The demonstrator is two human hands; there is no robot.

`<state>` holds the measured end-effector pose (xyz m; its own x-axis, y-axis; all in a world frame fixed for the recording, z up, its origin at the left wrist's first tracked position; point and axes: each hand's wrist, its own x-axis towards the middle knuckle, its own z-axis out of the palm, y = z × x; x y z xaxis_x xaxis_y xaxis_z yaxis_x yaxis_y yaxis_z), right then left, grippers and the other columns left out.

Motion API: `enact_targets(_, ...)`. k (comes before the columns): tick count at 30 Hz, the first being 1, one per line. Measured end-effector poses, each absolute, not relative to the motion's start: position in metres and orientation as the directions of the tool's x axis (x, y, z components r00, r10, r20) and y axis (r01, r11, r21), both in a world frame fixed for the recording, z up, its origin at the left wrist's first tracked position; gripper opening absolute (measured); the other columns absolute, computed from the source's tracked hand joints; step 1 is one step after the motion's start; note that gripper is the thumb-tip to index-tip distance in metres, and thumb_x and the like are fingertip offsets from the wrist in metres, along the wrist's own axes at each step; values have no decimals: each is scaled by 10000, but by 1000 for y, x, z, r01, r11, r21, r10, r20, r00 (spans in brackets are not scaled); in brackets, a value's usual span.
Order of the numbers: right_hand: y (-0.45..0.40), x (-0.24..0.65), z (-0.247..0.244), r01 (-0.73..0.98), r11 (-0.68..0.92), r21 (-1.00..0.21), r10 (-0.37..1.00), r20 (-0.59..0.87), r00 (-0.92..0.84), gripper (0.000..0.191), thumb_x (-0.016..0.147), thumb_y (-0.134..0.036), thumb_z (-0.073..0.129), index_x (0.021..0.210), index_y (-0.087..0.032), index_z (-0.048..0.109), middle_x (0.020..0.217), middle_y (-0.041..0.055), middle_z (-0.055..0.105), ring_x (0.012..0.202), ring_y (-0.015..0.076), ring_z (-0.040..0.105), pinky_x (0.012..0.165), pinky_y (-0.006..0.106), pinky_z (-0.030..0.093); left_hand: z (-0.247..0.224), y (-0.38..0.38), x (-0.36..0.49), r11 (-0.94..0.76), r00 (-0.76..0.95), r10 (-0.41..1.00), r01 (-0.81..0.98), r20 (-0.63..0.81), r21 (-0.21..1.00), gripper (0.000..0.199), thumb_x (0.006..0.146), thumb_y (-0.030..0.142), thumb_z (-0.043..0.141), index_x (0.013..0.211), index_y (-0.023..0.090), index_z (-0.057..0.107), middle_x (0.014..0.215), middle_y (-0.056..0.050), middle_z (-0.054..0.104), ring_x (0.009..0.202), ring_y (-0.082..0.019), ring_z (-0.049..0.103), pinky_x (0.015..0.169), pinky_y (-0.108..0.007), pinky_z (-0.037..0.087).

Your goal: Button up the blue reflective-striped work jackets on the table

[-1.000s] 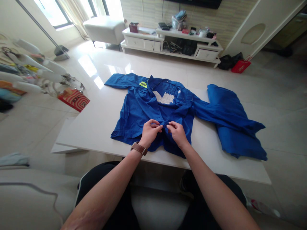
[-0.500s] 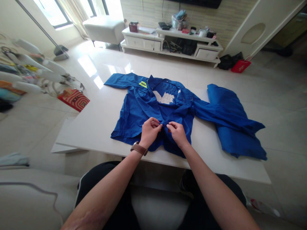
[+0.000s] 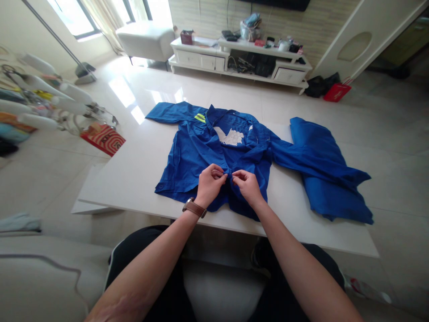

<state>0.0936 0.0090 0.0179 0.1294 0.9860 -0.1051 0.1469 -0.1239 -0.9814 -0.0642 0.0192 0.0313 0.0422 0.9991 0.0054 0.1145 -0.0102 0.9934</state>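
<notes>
A blue work jacket lies front side up on a white table, its collar pointing away from me. Its left-hand sleeve carries a yellow reflective strip, and white print shows inside the neck. My left hand, with a brown-strapped watch at the wrist, pinches the front edge of the jacket. Right beside it, my right hand pinches the opposite front edge, fingertips nearly touching the left ones. Whatever button lies between the fingertips is too small to make out.
Folded blue cloth lies at the table's right, with the jacket's other sleeve across it. A red patterned paper bag stands beyond the table's left end. Against the far wall is a white TV cabinet, with a red bag beside it.
My right hand's fingertips have shifted slightly left, closer to my left hand's. The left hand and the jacket look nearly unchanged.
</notes>
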Motion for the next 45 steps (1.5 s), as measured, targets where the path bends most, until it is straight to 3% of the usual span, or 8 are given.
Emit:
enact_targets(11,10,93,13,154,-98,-983,987,-76,142,263,670,-435,752,720,-191,671,676,20,678,637,163,591,611,276,454,28,20,-63,32,119,992,67,-40,997,149,796,274,723,858,191,616,677,5,706,624,-160,706,590,-232,503)
enact_targets(15,5,92,17,244,-64,-968,991,-32,134,238,720,-426,725,729,-195,671,679,26,686,631,168,601,608,281,459,30,18,-63,45,106,993,112,-57,993,220,807,376,742,848,185,641,678,-7,710,648,-162,699,591,-228,478)
enact_targets(21,-3,87,30,398,2,-918,993,49,109,189,780,-384,675,733,-201,678,667,22,694,614,172,609,608,289,467,27,17,-64,56,50,996,206,-68,977,336,725,459,819,835,181,665,622,22,653,565,-109,565,518,-206,356)
enact_targets(28,-3,87,27,420,23,-907,991,74,107,148,781,-340,659,720,-206,673,693,26,704,640,179,637,628,293,486,28,19,-64,78,60,994,181,-90,980,225,735,335,766,856,174,668,655,12,662,560,-102,552,518,-201,362)
enact_targets(45,-2,86,27,421,15,-907,993,63,99,148,779,-348,669,742,-206,686,697,28,708,642,179,636,632,293,498,24,21,-64,176,65,982,3,-175,984,182,669,217,702,834,176,636,629,21,663,484,-73,465,472,-192,293)
